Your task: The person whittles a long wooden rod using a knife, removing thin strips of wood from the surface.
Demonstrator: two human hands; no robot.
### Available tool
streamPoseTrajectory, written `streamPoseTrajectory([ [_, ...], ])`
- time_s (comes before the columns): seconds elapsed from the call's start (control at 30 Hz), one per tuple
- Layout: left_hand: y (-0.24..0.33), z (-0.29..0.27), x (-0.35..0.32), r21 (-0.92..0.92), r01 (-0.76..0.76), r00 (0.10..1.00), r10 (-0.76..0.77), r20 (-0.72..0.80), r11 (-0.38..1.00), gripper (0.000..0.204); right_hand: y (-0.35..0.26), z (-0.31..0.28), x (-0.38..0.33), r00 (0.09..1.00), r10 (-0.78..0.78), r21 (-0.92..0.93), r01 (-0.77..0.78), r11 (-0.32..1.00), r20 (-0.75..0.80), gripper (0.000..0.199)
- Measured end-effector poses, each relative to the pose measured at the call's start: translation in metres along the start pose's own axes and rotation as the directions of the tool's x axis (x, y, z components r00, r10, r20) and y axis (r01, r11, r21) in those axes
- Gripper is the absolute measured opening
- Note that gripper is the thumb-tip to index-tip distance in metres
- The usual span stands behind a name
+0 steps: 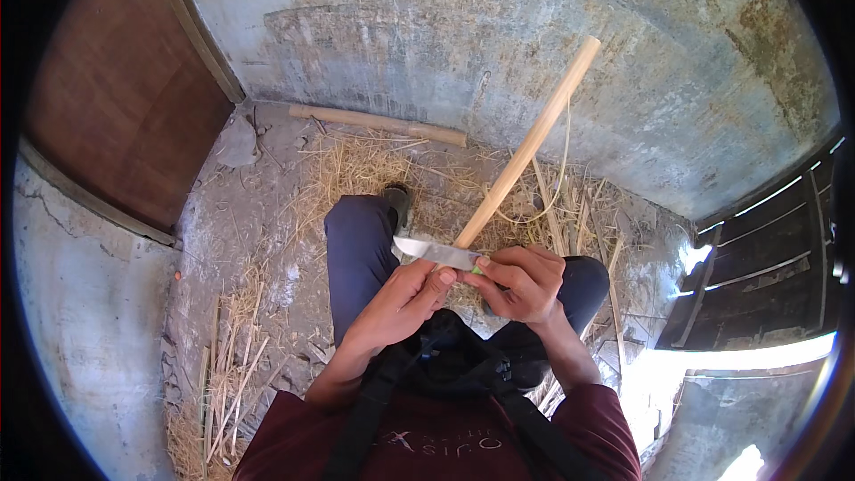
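Pinched in my right hand [525,283] is a knife with a green handle [478,269]. Its broad metal blade [441,252] points left, lying across the near end of a long pale bamboo piece [534,142]. That piece slants up and away to the right, its far end raised toward the wall. My left hand [410,298] is closed at the near end, just below the blade, with thumb and fingers together. The bamboo's very end is hidden by the blade and fingers. A thin curved strip [567,147] hangs beside the bamboo piece.
A bamboo pole [383,123] lies along the base of the stained wall [401,44]. Straw-like shavings [347,174] and loose strips [236,374] litter the floor around my legs [361,249]. A brown door panel [125,80] stands left; dark slats [757,267] are at right.
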State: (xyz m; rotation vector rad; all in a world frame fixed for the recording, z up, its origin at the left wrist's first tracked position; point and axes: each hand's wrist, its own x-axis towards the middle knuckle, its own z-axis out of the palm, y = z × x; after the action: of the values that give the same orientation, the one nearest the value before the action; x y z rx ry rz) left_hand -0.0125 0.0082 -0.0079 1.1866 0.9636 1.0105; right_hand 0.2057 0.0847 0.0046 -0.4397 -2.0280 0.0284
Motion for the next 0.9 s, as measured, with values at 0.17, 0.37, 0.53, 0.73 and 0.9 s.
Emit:
streamPoseTrajectory([
  [0.17,0.005,-0.004,0.0,-0.063,0.04,0.999,-0.04,0.009,0.997,0.022,-0.013,-0.009,0.004,1.0,0.003,0.06,-0.003,0.998,-0.002,0.033],
  [0.37,0.009,-0.001,0.0,-0.084,0.041,0.997,-0.036,0.061,0.996,0.027,0.002,-0.004,0.009,0.999,0.043,-0.022,-0.043,0.999,-0.01,0.034],
  [0.53,0.021,0.002,0.001,0.014,-0.049,0.998,0.048,0.042,0.999,0.029,0.006,-0.005,0.008,0.999,0.033,-0.033,-0.033,0.999,-0.002,0.033],
  [0.73,0.016,-0.004,-0.002,0.093,-0.002,1.0,0.001,0.01,0.996,0.032,0.013,-0.013,0.017,0.995,0.062,-0.071,-0.068,0.995,-0.083,0.031],
  [0.9,0.015,-0.002,0.0,-0.026,-0.007,1.0,0.007,0.023,1.0,0.034,0.014,-0.01,0.015,0.997,0.035,-0.036,-0.038,0.999,-0.065,0.028],
])
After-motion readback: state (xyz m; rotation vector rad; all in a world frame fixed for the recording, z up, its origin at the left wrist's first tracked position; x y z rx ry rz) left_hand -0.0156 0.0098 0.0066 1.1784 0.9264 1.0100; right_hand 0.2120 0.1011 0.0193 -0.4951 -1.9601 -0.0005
